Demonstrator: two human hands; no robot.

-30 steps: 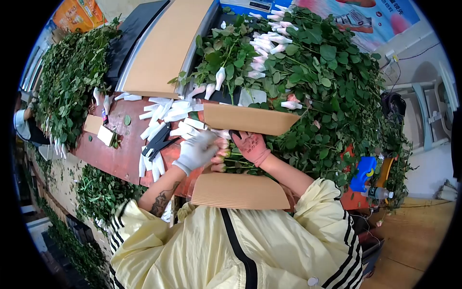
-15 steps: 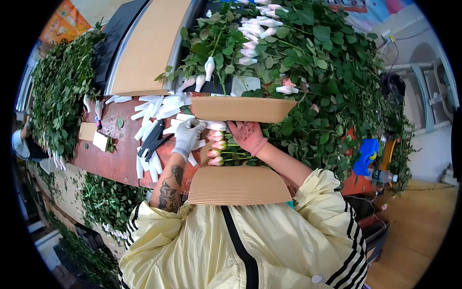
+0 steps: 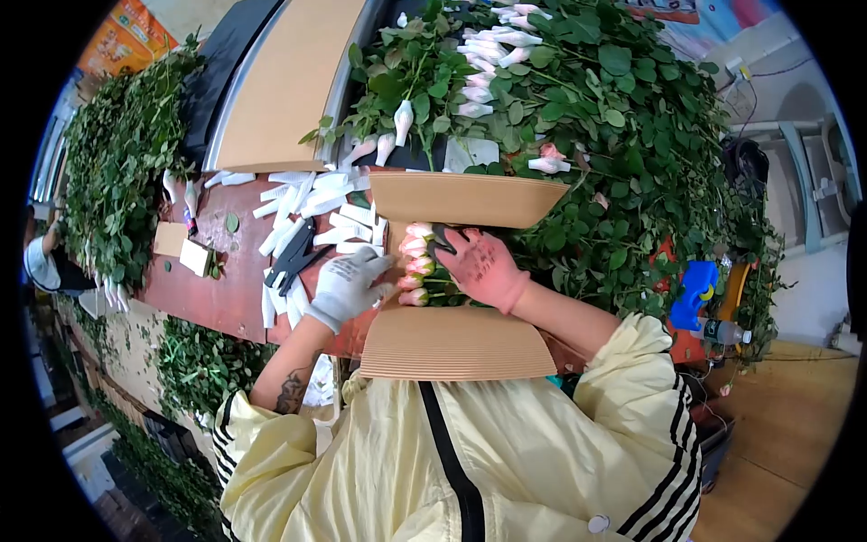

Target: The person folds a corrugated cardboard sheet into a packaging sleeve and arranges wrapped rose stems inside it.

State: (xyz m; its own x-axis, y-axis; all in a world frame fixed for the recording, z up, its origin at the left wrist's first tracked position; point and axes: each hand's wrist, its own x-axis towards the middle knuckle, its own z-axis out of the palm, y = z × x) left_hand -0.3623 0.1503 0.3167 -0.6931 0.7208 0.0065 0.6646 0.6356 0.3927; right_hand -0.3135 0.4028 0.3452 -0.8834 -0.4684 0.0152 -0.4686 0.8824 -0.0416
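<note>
Roses (image 3: 419, 266), likely light, soft-petalled, best held by stems (image 3: 442, 291), lay between left fingers (image 3: 376, 265), half-curled, and right fingers (image 3: 457, 241), loosely bent, both grips unclear.

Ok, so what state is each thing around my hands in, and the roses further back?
Pink roses: in a row, lower heads unwrapped
Left hand: gloved, fingers bent
Right hand: gloved, beside the upper pink roses
Cardboard: both flaps raised
White sleeves: loose, scattered
Black tool: arms spread, lying on the white sleeves
Far roses: heads mostly sleeved
</note>
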